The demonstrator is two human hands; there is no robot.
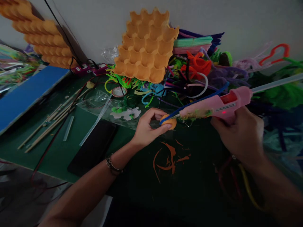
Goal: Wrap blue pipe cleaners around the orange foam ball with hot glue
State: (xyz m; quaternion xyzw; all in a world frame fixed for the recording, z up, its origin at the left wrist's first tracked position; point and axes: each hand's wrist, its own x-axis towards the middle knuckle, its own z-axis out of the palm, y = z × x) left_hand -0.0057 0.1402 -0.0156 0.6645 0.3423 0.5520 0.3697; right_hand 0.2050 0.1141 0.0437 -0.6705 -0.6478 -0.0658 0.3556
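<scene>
Between thumb and fingers, my left hand [150,126] pinches a small orange egg-carton cup [172,123]. Along the cup's edge runs a blue pipe cleaner [201,100], its long end slanting up to the right behind the glue gun. My right hand [246,134] is wrapped round the handle of a pink hot glue gun [213,105], whose red light is lit. A clear glue stick [276,84] sticks out of its back. The nozzle points left and meets the cup or the pipe cleaner; exact contact is unclear. Orange scraps [171,157] lie below.
An orange egg tray [145,47] leans at the back over heaped pipe cleaners [199,64]. To the left are a black phone-like slab [92,148], wooden sticks [55,121], a cable [53,140], a loose glue stick [68,128] and a blue board [30,91].
</scene>
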